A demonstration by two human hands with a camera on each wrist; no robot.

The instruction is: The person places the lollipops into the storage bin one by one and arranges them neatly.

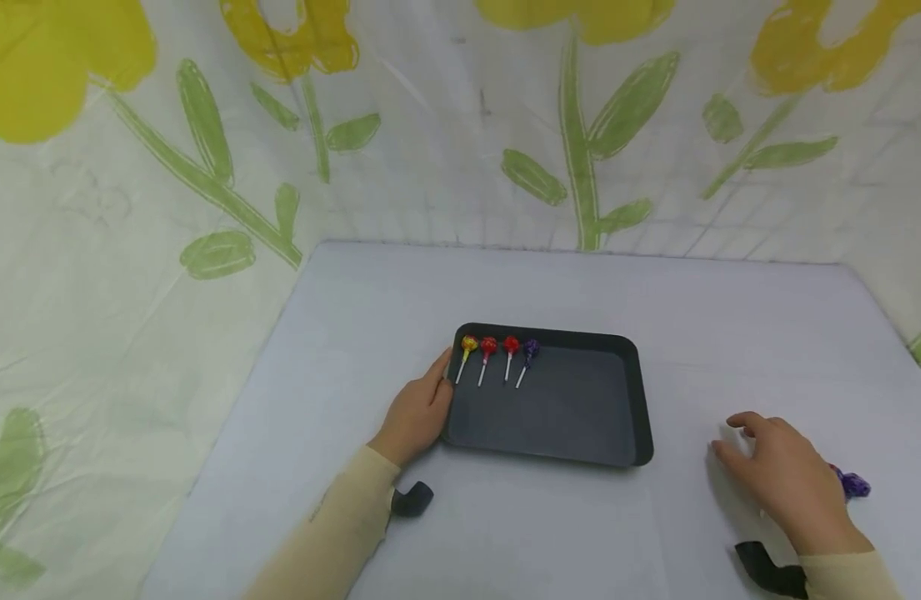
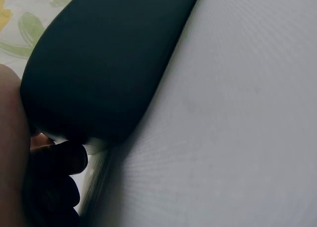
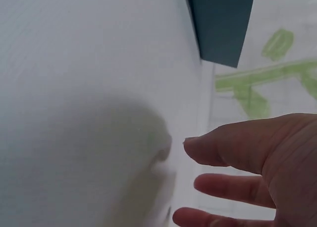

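Observation:
A dark grey tray (image 1: 543, 425) sits on the white table. Along its upper left part lie a yellow lollipop (image 1: 469, 343), two red lollipops (image 1: 488, 346) and a purple lollipop (image 1: 531, 348), side by side with sticks toward the near side. My left hand (image 1: 417, 417) grips the tray's left edge; its fingers (image 2: 59, 157) show curled by the dark tray wall (image 2: 104, 63) in the left wrist view. To the right of the tray, my right hand (image 1: 790, 471) hovers over the table, thumb and fingers apart, holding nothing. Purple and red wrappers (image 1: 854, 485) peek out beside it, partly hidden.
The white table (image 1: 550, 292) extends around the tray on all sides. Behind it and to the left hangs a pale cloth (image 1: 430, 167) with yellow flowers and green leaves. A black curved wrist piece (image 1: 413, 500) shows at my left sleeve, with another (image 1: 768, 571) at the right.

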